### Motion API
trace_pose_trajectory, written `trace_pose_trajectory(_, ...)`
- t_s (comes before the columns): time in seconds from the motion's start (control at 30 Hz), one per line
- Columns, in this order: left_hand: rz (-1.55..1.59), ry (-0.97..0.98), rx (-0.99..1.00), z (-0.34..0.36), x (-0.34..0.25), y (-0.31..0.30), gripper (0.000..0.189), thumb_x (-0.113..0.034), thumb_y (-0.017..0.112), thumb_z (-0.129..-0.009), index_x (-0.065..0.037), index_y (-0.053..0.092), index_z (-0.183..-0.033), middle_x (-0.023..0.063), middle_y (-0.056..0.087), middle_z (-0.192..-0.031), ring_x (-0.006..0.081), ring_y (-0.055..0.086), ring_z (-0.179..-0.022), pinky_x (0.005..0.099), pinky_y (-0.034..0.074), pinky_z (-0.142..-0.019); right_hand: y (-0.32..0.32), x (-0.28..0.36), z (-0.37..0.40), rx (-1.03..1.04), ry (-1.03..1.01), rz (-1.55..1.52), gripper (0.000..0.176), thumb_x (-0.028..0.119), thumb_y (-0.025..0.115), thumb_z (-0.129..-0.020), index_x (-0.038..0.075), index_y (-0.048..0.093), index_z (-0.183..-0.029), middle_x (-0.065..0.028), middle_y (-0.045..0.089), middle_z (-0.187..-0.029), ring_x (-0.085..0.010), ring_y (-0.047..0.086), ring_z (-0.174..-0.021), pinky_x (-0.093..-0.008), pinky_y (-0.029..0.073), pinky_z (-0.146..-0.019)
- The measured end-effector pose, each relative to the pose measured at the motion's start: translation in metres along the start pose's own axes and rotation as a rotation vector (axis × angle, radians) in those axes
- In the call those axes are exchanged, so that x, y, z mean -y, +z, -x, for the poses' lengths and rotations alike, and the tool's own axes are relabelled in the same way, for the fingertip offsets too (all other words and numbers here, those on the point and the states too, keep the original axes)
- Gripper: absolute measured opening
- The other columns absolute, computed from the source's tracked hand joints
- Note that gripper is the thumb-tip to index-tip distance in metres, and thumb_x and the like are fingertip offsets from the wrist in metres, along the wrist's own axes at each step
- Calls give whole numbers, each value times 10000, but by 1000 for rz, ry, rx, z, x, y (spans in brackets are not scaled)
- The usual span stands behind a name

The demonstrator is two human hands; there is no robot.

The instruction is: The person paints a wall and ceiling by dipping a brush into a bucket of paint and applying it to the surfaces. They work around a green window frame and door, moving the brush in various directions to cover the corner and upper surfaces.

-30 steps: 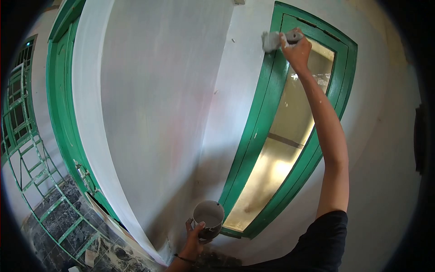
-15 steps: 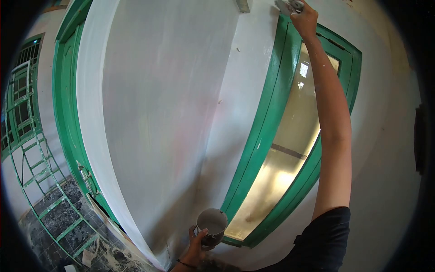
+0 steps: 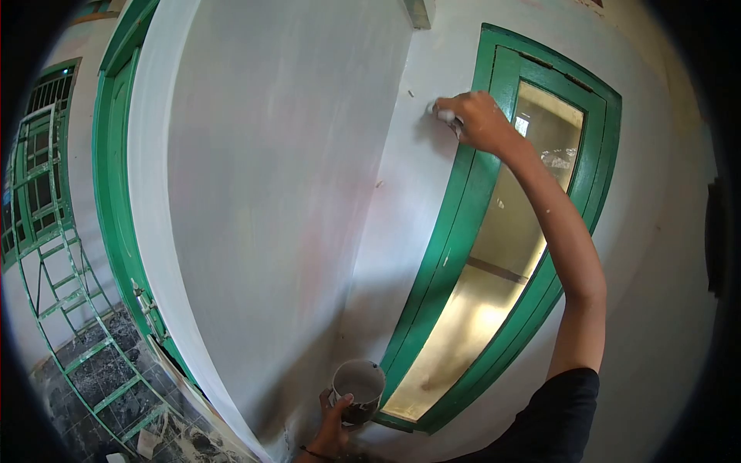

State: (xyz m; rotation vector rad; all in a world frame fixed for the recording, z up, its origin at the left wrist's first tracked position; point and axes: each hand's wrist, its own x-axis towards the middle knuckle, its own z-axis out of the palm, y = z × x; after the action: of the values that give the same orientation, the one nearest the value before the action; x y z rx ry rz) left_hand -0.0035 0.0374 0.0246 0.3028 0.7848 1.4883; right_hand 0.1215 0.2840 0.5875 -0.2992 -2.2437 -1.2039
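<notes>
— Watching from the head camera, what is changing up there?

— The right hand (image 3: 478, 119) is coming down. Half a second ago it was reaching over the top corner of the green window frame (image 3: 463, 208). Now it is sitting lower, at the frame's left edge, pressing toward the white wall (image 3: 270, 193) just beside it.

— Is it still gripping something?

— Yes, the fingers are curling tight around the brush (image 3: 441, 113). Only a pale tip is showing past the knuckles, and it is touching the wall. So the stroke is running downward along the strip between the frame and the wall corner.

— And the other hand?

— The left hand (image 3: 333, 420) is staying low at the bottom of the picture. Its fingers are wrapping the side of a small round pot (image 3: 356, 386), with one finger hooking over the rim. It is holding the pot roughly upright near the frame's bottom corner, barely shifting from a second ago.

— What is the pot carrying?

— Its inside is looking pale grey-white, coated all round. I am not managing to tell how full it is, because no level is showing.

— Anything else around them?

— The glass pane (image 3: 494, 255) is glowing yellowish. A green ladder (image 3: 54, 255) is leaning at far left over a dark speckled floor (image 3: 116, 363).
</notes>
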Motion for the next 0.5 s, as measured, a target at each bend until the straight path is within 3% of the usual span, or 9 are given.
trace_pose_trajectory(0.07, -6, 2, -21, -5, 2, 1, 818, -345, 764, -847, -256, 213, -1445, 182, 465, -1396, 377, 549, -1238, 655, 475, -911, -13, -12, -13, 78, 143, -183, 235, 109, 784, -824, 90, 708, -1045, -155, 724, -1061, -322, 686, -907, -403, 542, -866)
trace_pose_trajectory(0.1, -2, -3, -13, -8, 3, 1, 821, -347, 767, -844, -260, 213, -1444, 183, 462, -1399, 377, 549, -1238, 662, 470, -912, -18, -25, -15, -126, 91, -1, 248, 233, 817, -863, 86, 723, -1039, -142, 727, -970, -296, 688, -851, -379, 540, -840)
trace_pose_trajectory(0.17, 14, -2, -1, -13, 5, 2, 827, -352, 773, -839, -267, 212, -1441, 184, 456, -1406, 379, 548, -1238, 676, 462, -915, -35, -55, -34, -249, 125, -77, 281, 296, 816, -831, 67, 712, -954, -182, 706, -983, -372, 642, -911, -463, 515, -827)
trace_pose_trajectory(0.23, 17, -24, 24, -18, 2, 5, 839, -361, 778, -836, -275, 205, -1442, 184, 446, -1414, 380, 543, -1245, 687, 455, -922, -45, -112, -58, -296, 173, -14, 213, 201, 787, -825, 78, 718, -985, -181, 712, -1005, -379, 659, -936, -464, 521, -839)
trace_pose_trajectory(0.33, 32, -25, 51, -31, 1, 7, 855, -374, 783, -835, -284, 192, -1447, 186, 432, -1426, 385, 536, -1253, 693, 451, -928, -64, -191, -89, -356, 71, -30, 215, 126, 791, -845, 62, 726, -1040, -134, 737, -957, -306, 700, -837, -363, 554, -796)
trace_pose_trajectory(0.43, 30, 3, 52, -35, -3, 15, 865, -389, 782, -838, -289, 182, -1452, 190, 425, -1435, 395, 525, -1265, 698, 444, -932, -93, -156, -116, -378, 327, 8, 96, -48, 720, -813, 5, 708, -891, -174, 757, -895, -200, 724, -800, -356, 569, -693)
trace_pose_trajectory(0.5, 20, 12, 31, -33, -6, 17, 866, -395, 780, -839, -288, 179, -1454, 192, 420, -1440, 402, 517, -1273, 705, 439, -933, -98, -148, -127, -354, 341, 89, 112, -51, 701, -805, 18, 713, -892, -191, 755, -927, -244, 743, -858, -385, 576, -717)
